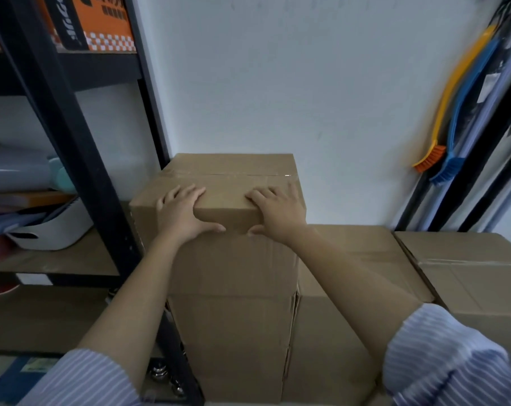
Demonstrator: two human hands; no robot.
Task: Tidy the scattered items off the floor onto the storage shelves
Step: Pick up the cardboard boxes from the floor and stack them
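Seating the top cardboard box (231, 183) squarely on the stack beneath looks like the job: press evenly on both sides so it doesn't twist toward the black shelving unit (72, 136) just beside it. From the head view, the left hand (184, 213) and right hand (277, 212) lie on its near top edge, fingers spread over the lid, thumbs down the front face, arms extended.
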